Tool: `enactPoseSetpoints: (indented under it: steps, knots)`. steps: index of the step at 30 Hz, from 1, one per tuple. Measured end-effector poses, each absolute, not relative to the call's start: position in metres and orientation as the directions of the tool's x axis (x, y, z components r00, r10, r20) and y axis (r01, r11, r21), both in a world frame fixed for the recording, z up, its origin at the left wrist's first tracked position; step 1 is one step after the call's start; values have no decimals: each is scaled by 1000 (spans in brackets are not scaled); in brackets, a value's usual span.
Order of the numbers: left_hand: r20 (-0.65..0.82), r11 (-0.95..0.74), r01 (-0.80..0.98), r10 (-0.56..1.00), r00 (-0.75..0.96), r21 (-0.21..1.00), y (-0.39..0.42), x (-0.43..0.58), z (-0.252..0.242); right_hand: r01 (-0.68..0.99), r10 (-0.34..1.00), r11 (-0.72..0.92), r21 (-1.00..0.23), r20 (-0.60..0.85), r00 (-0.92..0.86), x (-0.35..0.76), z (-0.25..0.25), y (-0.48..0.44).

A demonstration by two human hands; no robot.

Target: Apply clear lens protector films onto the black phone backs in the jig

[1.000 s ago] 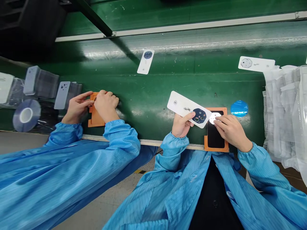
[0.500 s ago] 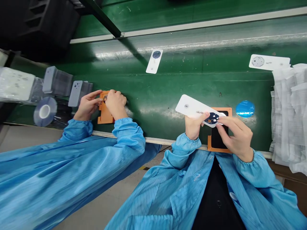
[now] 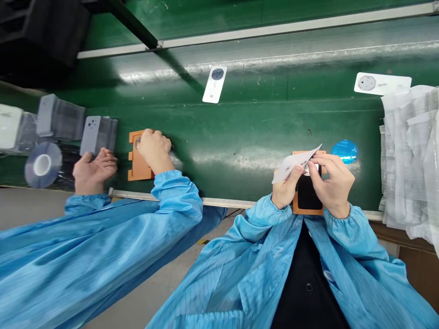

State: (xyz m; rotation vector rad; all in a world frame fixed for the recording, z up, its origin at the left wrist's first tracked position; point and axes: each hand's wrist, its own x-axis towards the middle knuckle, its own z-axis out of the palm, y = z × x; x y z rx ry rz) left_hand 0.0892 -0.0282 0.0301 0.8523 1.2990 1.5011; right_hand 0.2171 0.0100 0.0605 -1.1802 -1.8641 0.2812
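Observation:
My left hand (image 3: 286,186) pinches a thin white phone-back sheet (image 3: 292,165) by its lower edge. The sheet is tilted, almost edge-on to the camera, and its corner points up and right. At its right end, the thumb and forefinger of my right hand (image 3: 333,180) are closed on it; whether they hold a separate small piece is hidden. Below both hands lies an orange fixture (image 3: 295,206) holding a black, phone-shaped panel (image 3: 307,194), partly covered by the fingers. A round blue film (image 3: 345,151) rests just beyond my right hand.
A co-worker's hands (image 3: 156,148) are at the left, one over another orange fixture (image 3: 137,168). White sheets with round camera patches (image 3: 215,85) (image 3: 382,83) lie farther back. Clear sleeves (image 3: 408,160) are piled right. Grey panels (image 3: 92,132) and a tape roll (image 3: 42,165) stand left.
The white sheet has turned from face-up to nearly edge-on, so its dark camera patch no longer shows. The co-worker's left hand has moved off the fixture, leftward. The view has shifted slightly.

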Motion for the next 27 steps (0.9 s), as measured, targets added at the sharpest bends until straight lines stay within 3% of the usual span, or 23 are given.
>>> enactPoseSetpoints:
  steps: [10, 19, 23, 27]
  knots:
    - [-82, -1, -232, 934, -348, 973, -29, 93, 30, 568, 822, 523, -635, 551, -141, 219, 59, 11]
    - [65, -97, -143, 975, -211, 985, -34, 97, 43, 622, 813, 491, -610, 577, -75, 212, 56, 14]
    - [-19, -21, -152, 965, -260, 988, -32, 97, 37, 666, 825, 466, -582, 558, -90, 212, 51, 18]
    - [-226, 88, -365, 908, -353, 927, -20, 84, 28, 749, 845, 397, -530, 530, -72, 251, 32, 44]
